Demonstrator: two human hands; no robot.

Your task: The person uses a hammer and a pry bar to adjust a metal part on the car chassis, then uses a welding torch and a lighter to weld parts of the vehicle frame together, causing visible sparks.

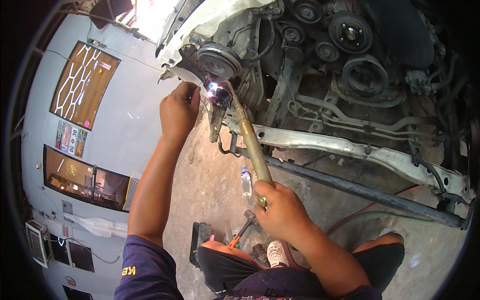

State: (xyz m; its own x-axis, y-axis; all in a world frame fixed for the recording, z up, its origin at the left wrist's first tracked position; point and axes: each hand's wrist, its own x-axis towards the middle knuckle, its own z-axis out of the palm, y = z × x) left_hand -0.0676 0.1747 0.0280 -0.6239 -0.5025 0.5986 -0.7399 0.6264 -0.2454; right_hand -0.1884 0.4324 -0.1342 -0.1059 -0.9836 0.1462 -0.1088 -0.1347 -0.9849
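Note:
My right hand is wrapped round the lower end of a brass-coloured gas welding torch. The torch slants up and left, its tip close to a bright white-violet glow on the metal at the car's front corner. Beside that glow, on its left, my left hand is closed with fingers pinched together; what it holds is too small or hidden to make out. A round disc-shaped horn-like part sits just above the glow. Below the glow hangs a bent metal bracket.
A pale metal crossmember and a dark bar span the car's front, with engine pulleys above. On the concrete floor stand a water bottle, a hammer and a black case. Hoses trail at right.

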